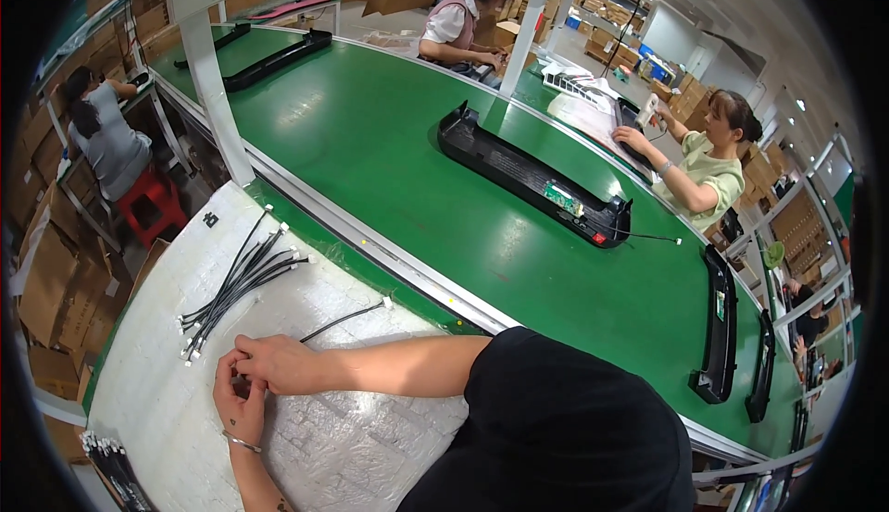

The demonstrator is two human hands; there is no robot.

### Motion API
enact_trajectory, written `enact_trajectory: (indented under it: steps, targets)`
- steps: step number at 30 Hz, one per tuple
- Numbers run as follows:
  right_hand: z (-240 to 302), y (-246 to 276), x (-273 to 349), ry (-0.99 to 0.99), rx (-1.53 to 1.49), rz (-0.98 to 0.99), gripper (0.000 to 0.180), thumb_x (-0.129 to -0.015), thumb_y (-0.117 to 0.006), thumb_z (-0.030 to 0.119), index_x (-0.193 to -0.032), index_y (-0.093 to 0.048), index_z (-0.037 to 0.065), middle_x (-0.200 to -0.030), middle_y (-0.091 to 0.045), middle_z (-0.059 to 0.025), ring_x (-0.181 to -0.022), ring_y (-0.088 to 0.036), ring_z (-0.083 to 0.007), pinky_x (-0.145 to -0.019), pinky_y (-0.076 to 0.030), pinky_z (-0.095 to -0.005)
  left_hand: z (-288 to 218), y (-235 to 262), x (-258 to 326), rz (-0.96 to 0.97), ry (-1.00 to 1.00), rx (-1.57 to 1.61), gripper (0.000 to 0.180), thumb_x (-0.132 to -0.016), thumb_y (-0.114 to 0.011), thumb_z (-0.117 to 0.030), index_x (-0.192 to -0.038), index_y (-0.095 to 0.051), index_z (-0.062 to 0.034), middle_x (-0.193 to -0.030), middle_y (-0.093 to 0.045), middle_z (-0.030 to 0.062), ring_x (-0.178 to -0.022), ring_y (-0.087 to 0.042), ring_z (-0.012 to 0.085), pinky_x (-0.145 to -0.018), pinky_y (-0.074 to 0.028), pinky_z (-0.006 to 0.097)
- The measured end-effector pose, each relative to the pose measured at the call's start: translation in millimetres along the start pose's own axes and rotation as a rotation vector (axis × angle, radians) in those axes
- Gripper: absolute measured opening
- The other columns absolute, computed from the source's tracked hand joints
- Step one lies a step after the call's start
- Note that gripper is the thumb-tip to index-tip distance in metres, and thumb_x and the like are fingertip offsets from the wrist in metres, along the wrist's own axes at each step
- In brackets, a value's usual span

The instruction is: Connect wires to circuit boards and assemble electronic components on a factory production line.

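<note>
Left hand (241, 410) and right hand (278, 365) together, fingers curled, can't tell what the grip has since right hand blocks it; single black cable (343, 319) emerges by right wrist over white-covered counter (148, 355), cable bundle (241, 280) just beyond, post (211, 95) and green conveyor (361, 160) with black housing (495, 162) farther out.
</note>
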State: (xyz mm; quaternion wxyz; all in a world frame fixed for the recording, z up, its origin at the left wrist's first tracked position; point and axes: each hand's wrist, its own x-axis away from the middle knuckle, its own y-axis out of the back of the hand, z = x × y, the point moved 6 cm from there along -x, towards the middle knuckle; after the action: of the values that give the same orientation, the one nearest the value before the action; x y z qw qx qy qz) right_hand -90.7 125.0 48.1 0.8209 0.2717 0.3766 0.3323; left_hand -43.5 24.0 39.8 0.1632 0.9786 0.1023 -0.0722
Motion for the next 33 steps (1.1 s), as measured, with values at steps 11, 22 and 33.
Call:
enact_trajectory:
  steps: [11, 22, 33]
  targets:
    - [-3, 1, -1, -0.019, -0.002, 0.022, 0.029, -0.067, -0.065, 0.0, -0.095, -0.061, 0.006, -0.099, -0.053, -0.011, -0.081, -0.062, -0.0321, -0.069, -0.051, -0.0408, 3, 1, -2, 0.003, 0.003, -0.037, 0.033, -0.08, -0.066, -0.008, -0.112, -0.056, -0.0038, -0.09, -0.06, 0.0018, -0.076, -0.055, 0.0093, -0.065, -0.045, 0.022]
    - [-6, 1, -1, -0.008, -0.029, -0.009, 0.023, -0.07, -0.063, 0.001, -0.092, -0.061, 0.006, -0.097, -0.054, -0.0108, -0.078, -0.061, -0.0327, -0.067, -0.05, -0.0416, 4, -1, -1, -0.014, -0.002, -0.044, 0.034, -0.079, -0.066, -0.006, -0.111, -0.057, -0.005, -0.09, -0.06, 0.0019, -0.076, -0.056, 0.0087, -0.064, -0.045, 0.021]
    - [-6, 5, -1, 0.036, -0.069, -0.078, 0.016, -0.071, -0.063, 0.003, -0.087, -0.06, 0.005, -0.094, -0.052, -0.0119, -0.074, -0.06, -0.0343, -0.064, -0.049, -0.0431, 7, 2, -4, -0.016, -0.027, -0.047, 0.035, -0.078, -0.065, -0.005, -0.112, -0.057, -0.0039, -0.096, -0.061, 0.0038, -0.077, -0.057, 0.0104, -0.065, -0.047, 0.022]
